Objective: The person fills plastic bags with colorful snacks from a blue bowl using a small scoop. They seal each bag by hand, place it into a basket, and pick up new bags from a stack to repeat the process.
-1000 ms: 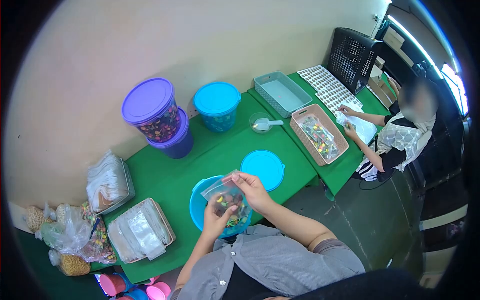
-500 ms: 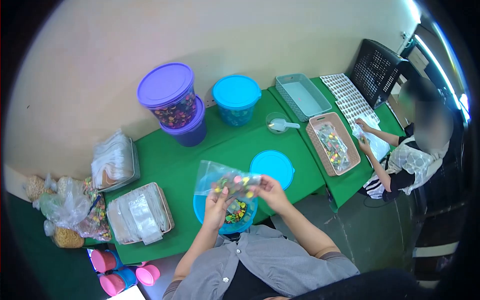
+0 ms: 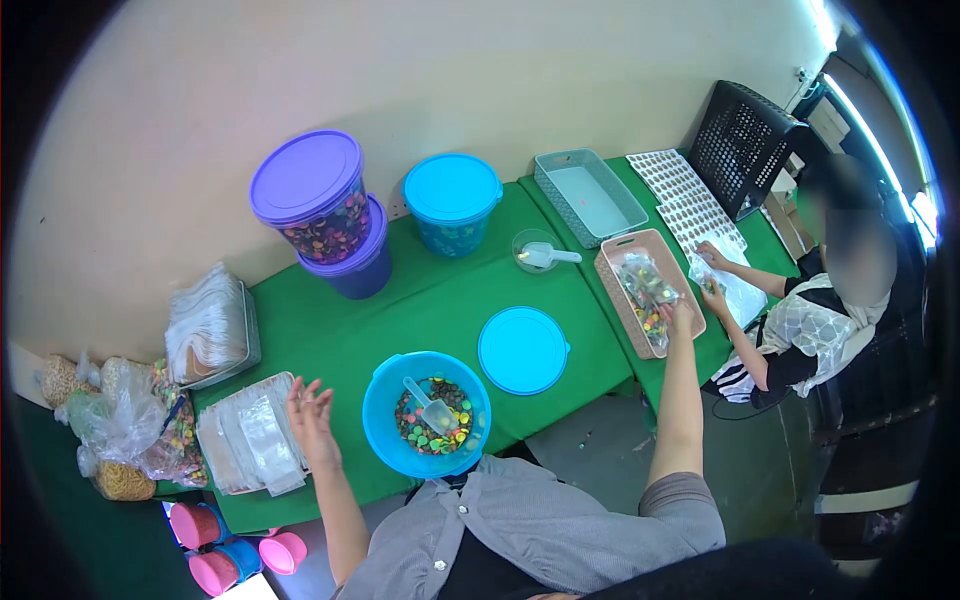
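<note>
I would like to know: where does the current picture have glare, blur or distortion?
Head view: black, rounded vignette at the edges, with wide-angle bending; head view: white glare along the light strip at upper right; head view: the co-worker's head is blurred out, while the open tub and its scoop look fairly clear.

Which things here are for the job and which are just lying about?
For the job, it seems:
blue bucket with colourful pieces
scoop inside it
flat clear bags, near the left hand
pink basket with filled bags, where the right hand is

Maybe just lying about:
black crate
grey-green basket
pink tub below the table
</note>
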Motion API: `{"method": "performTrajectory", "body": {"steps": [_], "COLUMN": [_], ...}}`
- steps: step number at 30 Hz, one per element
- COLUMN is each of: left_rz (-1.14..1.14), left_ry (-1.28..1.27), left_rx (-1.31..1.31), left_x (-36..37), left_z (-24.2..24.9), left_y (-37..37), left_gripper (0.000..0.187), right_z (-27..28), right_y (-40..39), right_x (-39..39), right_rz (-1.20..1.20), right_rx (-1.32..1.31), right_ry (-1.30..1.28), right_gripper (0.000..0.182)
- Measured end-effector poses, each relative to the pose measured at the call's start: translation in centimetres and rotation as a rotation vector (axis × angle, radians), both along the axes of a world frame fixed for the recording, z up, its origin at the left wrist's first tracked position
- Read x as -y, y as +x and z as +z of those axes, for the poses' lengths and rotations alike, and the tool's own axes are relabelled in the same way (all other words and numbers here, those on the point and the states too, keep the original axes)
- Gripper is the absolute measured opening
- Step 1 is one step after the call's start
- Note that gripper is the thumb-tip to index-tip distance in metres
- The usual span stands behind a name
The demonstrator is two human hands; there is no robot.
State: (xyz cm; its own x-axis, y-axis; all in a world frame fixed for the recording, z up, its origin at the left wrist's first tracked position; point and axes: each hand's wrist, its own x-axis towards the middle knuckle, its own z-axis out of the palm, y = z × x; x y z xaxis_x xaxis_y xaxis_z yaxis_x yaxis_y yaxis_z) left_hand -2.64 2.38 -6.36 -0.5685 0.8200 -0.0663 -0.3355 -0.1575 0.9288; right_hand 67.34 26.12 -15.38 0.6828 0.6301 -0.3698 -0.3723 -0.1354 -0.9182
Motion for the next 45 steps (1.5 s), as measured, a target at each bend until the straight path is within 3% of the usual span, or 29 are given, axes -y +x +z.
{"method": "performTrajectory", "body": {"steps": [3, 4, 5, 7, 8, 9, 11, 13, 15, 19, 22, 23, 25, 28, 30, 31, 35, 37, 38, 40, 41, 43, 45], "left_rz": [0.165, 0.246, 0.262, 0.377, 0.418, 0.442, 0.242, 0.286, 0.296, 0.347, 0.556, 0.563, 0.45, 0.284, 0.032, 0.034, -0.078, -0.027, -0.033, 0.096, 0.093, 0.107, 0.08], "left_ry": [-0.014, -0.029, -0.033, -0.428, -0.623, -0.641, -0.963, -0.957, -0.744, -0.862, -0.436, -0.441, -0.064, -0.003, 0.07, 0.075, 0.118, 0.026, 0.029, 0.074, 0.075, 0.159, 0.164], "left_rx": [-0.077, -0.144, -0.146, -1.114, -1.389, -1.388, -1.334, -1.345, -1.262, -1.117, -1.039, -1.035, -0.412, -0.204, 0.011, 0.015, 0.023, -0.022, -0.02, -0.294, -0.293, -0.461, -0.581], "left_x": [1.4, 2.0, 2.5, 3.8, 4.8, 5.2, 7.0, 7.4, 8.1, 7.9, 7.9, 7.6, 7.0, 6.9, 6.7, 6.4, 6.3, 6.0, 5.8, 5.6, 5.4, 5.2, 4.9], "left_z": [-1.4, -1.9, -2.5, -3.6, -4.6, -6.0, -8.2, -7.4, -7.9, -4.1, 0.6, 1.8, 3.9, 6.3, 6.9, 7.5, 8.2, 7.1, 6.6, 5.8, 5.5, 5.2, 5.8], "left_y": [-3.5, -4.6, -5.7, -7.8, -8.7, -9.3, -10.7, -10.4, -10.6, -8.9, -6.4, -5.3, -2.9, 0.9, 2.8, 3.5, 4.0, 4.0, 4.0, 4.1, 4.2, 4.3, 4.4], "left_gripper": [0.046, 0.048, 0.048, 0.055, 0.061, 0.061, 0.062, 0.057, 0.041, 0.027, 0.02, 0.02, 0.02, 0.023, 0.031, 0.031, 0.053, 0.047, 0.047, 0.035, 0.035, 0.03, 0.032], "right_z": [-2.3, -2.4, -2.4, -1.9, 3.4, 3.0, 2.0, 3.9, 7.2, 11.4, 13.2, 13.4, 14.4, 16.0, 16.2, 16.2, 16.4, 17.6, 17.8, 18.1, 18.4, 18.9, 18.4], "right_y": [0.9, 0.5, -0.8, -4.8, -11.0, -12.3, -15.7, -21.1, -27.1, -36.1, -42.1, -43.8, -47.2, -51.4, -51.9, -51.8, -51.4, -51.3, -51.2, -50.9, -50.8, -50.4, -50.0], "right_x": [-1.3, -1.3, -1.2, -1.3, 0.5, -0.1, -0.8, -0.3, 1.1, 4.0, 7.1, 8.2, 11.1, 15.7, 16.9, 17.1, 17.2, 17.4, 17.5, 17.8, 18.1, 18.6, 18.8], "right_rz": [-0.09, -0.014, 0.003, 0.023, 0.071, 0.095, 0.31, 0.396, 0.514, 0.704, 0.886, 1.007, 1.237, 1.499, 1.627, 1.743, 1.826, 1.662, 1.657, 1.426, 1.423, 1.473, 1.536], "right_rx": [0.202, 0.381, 0.377, 1.06, 0.988, 0.982, 1.085, 1.082, 0.927, 0.874, 0.714, 0.658, 0.492, 0.258, 0.2, 0.138, 0.181, 0.588, 0.595, 0.316, 0.318, 0.04, 0.122], "right_ry": [0.183, 0.08, 0.08, -0.048, -0.005, 0.009, 0.227, 0.247, 0.365, 0.502, 0.617, 0.605, 0.555, 0.541, 0.453, 0.356, 0.42, 0.76, 0.758, 0.593, 0.592, 0.516, 0.503], "right_gripper": [0.044, 0.046, 0.046, 0.047, 0.044, 0.044, 0.039, 0.035, 0.031, 0.024, 0.022, 0.022, 0.022, 0.025, 0.025, 0.025, 0.023, 0.023, 0.023, 0.026, 0.026, 0.033, 0.033]}}
